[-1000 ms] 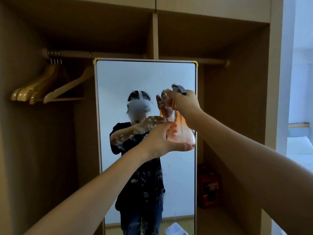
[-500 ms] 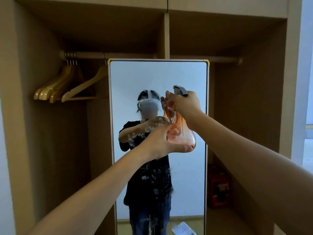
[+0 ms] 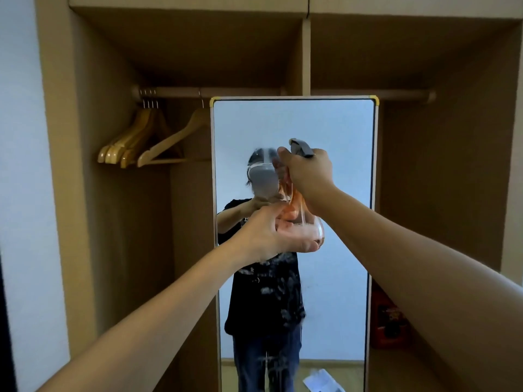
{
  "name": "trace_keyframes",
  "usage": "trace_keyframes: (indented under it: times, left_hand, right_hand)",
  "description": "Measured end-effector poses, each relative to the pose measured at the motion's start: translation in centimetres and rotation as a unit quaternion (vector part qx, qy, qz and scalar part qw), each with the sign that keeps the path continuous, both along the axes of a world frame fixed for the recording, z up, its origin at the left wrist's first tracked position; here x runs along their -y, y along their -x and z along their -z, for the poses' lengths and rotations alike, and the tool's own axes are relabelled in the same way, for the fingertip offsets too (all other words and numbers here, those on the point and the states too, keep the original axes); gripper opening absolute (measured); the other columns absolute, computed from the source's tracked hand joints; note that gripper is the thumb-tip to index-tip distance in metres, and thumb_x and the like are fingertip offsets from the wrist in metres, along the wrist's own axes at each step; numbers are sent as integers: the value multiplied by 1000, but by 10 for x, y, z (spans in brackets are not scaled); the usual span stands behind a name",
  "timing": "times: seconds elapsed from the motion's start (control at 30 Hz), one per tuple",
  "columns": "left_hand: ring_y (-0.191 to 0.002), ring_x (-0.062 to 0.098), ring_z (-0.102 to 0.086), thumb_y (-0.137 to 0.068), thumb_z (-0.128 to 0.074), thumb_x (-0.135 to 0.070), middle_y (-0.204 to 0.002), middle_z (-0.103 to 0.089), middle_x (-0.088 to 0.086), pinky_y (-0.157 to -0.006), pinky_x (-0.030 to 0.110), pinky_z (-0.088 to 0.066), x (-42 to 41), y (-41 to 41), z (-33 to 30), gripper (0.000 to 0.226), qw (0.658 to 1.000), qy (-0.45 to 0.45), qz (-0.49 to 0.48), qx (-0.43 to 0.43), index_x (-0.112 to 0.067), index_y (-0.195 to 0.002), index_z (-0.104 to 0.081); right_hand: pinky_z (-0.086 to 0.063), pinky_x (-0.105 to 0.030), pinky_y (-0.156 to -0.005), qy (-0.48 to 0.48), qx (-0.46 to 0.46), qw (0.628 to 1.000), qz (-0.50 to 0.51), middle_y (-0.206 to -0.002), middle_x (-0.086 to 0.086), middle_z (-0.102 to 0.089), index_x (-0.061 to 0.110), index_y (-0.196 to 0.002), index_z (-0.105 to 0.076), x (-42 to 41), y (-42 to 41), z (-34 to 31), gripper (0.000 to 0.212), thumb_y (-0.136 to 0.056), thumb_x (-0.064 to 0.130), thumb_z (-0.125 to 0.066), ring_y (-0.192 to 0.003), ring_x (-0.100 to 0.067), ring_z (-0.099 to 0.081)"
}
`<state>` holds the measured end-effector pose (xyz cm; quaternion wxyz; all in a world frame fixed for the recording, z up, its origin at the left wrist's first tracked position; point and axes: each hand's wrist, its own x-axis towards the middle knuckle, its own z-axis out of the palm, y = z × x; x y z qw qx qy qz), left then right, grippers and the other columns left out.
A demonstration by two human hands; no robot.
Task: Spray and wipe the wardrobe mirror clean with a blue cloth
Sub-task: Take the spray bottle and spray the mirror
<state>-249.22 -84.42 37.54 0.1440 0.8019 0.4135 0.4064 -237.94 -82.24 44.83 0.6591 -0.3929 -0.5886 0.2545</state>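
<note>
Both arms are raised in front of a tall rectangular mirror with a thin pale frame and yellow corner caps (image 3: 334,131), which stands upright inside an open light-brown wooden wardrobe (image 3: 452,165). The right hand (image 3: 307,174) is curled round the neck of a clear, orange-tinted plastic spray bottle with a wide bulbous base (image 3: 297,205); its dark grey trigger head (image 3: 301,146) sticks out above the knuckles, pointing toward the glass. Whether a finger is pressing the trigger cannot be told, since the fingers lie on the far side. The left hand (image 3: 276,232) cups the bottle's base from below and the side, thumb stretched along the bottom edge, fingers wrapped round the far side. The bottle is upright, held near the mirror's middle, at about chest height of the reflection. White speckles and runs of spray (image 3: 271,290) show on the lower half of the glass, over the reflected dark shirt and jeans. A blue cloth is not to be seen. In the left compartment, pale wooden coat hangers (image 3: 133,145) hang from a wooden rail (image 3: 175,91). A red box (image 3: 389,321) sits on the wardrobe floor to the right of the mirror. A white sheet-like item (image 3: 322,381) shows in the reflected floor.
</note>
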Motion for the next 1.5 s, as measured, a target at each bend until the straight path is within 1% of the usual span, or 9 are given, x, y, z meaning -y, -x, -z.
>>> trace_keyframes:
  times: [0.1, 0.23, 0.5, 0.77, 0.93, 1.03, 1.2, 1.3, 1.5]
  left_hand:
    - [-104, 0, -58, -67, -87, -35, -106, -58, -21, -84, 9, -45, 2, 5, 1, 58, 1000, 4, -1, 12, -31, -115, -55]
    - [-113, 7, -58, -62, -88, -43, -116, -61, -15, -101, 31, -48, 1, 15, 2, 67, 1000, 18, 0, 18, -28, -120, -58]
    - [-116, 10, -56, -55, -85, -54, -116, -58, -15, -104, 38, -46, 5, 41, 3, 83, 1000, 18, -15, 9, -26, -127, -53]
    - [-120, 11, -51, -50, -80, -60, -123, -54, -6, -103, 30, -46, 7, 61, 6, 84, 1000, 8, -12, 11, -27, -122, -55]
    - [-116, 10, -55, -59, -86, -49, -119, -56, -8, -101, 30, -48, 8, 70, 9, 76, 1000, 20, -11, 18, -23, -122, -54]
    - [-111, 10, -58, -68, -87, -33, -112, -58, -10, -97, 28, -50, 9, 76, 11, 62, 999, 34, -6, 26, -25, -118, -51]
    - [-108, 10, -58, -68, -86, -33, -109, -57, -11, -94, 25, -50, 12, 86, 21, 57, 998, 55, -3, 25, -28, -113, -50]
    - [-98, 4, -56, -70, -84, -32, -103, -56, -17, -83, 16, -49, 15, 87, 33, 46, 998, 65, 10, 11, -35, -102, -51]
    - [-101, 8, -58, -71, -84, -30, -106, -58, -11, -86, 21, -49, 17, 90, 53, 42, 996, 91, 16, 10, -38, -91, -48]
  right_hand:
    - [-43, -19, -44, -5, -14, 1000, 4, -74, -9, -66, 19, -54, -50, 1, 8, 0, 38, -89, 23, -65, -57, -19, -58]
    - [-46, -21, -47, 7, -15, 1000, -16, -70, -15, -65, 16, -54, -51, 6, 15, 0, 37, -90, 15, -60, -58, -21, -53]
    - [-53, -36, -76, 2, 36, 998, -47, -76, -5, -67, 8, -76, -64, 5, 44, -1, 18, -89, 19, -60, -74, -18, -60]
    - [-56, -46, -77, -4, 7, 1000, 0, -73, -13, -60, -8, -85, -65, 5, 71, 1, 37, -87, 29, -65, -65, -23, -55]
    - [-57, -39, -75, 9, 35, 999, 0, -74, -9, -66, 0, -84, -67, 4, 77, 4, 29, -89, 28, -64, -64, -22, -62]
    - [-58, -49, -82, 23, 49, 998, -12, -81, -16, -71, 0, -88, -70, 4, 83, 6, 28, -86, 28, -65, -80, -35, -69]
    - [-48, -34, -63, 49, 67, 996, -21, -62, -4, -58, 7, -66, -61, 3, 93, 21, 22, -84, 19, -63, -59, -17, -51]
    - [-51, -33, -68, 66, 59, 996, -5, -74, -7, -71, 7, -74, -69, 1, 96, 37, 22, -87, 23, -62, -64, -17, -58]
    - [-56, -38, -73, 66, 62, 996, 20, -85, -17, -73, -4, -90, -69, 0, 102, 59, 30, -92, 25, -61, -68, -25, -65]
